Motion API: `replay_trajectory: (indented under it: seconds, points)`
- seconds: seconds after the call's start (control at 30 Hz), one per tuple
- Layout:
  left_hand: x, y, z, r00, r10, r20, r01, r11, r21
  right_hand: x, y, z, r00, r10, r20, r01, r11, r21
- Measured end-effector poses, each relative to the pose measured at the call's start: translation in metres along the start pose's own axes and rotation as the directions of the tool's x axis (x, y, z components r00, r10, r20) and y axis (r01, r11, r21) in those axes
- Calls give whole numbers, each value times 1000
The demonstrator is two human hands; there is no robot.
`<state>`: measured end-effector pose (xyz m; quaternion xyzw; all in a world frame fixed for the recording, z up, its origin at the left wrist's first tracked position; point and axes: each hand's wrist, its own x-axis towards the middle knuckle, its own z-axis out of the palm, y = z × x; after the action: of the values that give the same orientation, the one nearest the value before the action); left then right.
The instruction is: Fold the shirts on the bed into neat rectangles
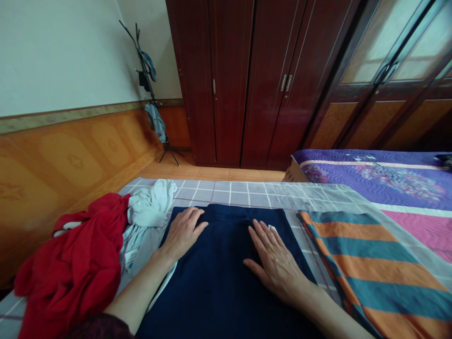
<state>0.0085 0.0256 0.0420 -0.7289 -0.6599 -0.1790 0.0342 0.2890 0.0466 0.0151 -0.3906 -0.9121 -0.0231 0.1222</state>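
Observation:
A dark navy garment (226, 273) lies spread out flat in front of me on the checked bedsheet (247, 190); its exact kind I cannot tell. My left hand (185, 234) rests on its upper left part, fingers extended. On the upper right part my right hand (271, 259) lies flat with fingers stretched, beside a small white tag (272, 228). A white strip (162, 285) shows along the garment's left edge, partly behind my left forearm. To the right is a folded cloth with orange and teal stripes (370, 263).
A crumpled red garment (81, 263) and a bunched pale garment (150, 205) lie at the left. Beyond the bed stand a dark red wardrobe (233, 84) and a coat rack (151, 89) with clothes. A purple bedspread (388, 181) covers a surface at the right.

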Motion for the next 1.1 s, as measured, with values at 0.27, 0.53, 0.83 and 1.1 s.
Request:
replay_trajectory:
  seconds: [0.27, 0.53, 0.83, 1.1]
  points:
    - [-10, 11, 16, 882, 328, 338, -331, 942, -49, -6, -5, 3, 989, -118, 91, 113, 992, 61]
    - [-12, 11, 0, 914, 254, 316, -254, 966, -41, -3, 7, 11, 999, -26, -21, 26, 1000, 4]
    - [-12, 16, 7, 834, 329, 443, -283, 944, -168, 4, 10, -7, 982, -70, 176, 46, 990, 135]
    - [-18, 37, -7, 803, 348, 485, -278, 937, -211, 3, 3, -15, 970, -79, 230, 42, 986, 160]
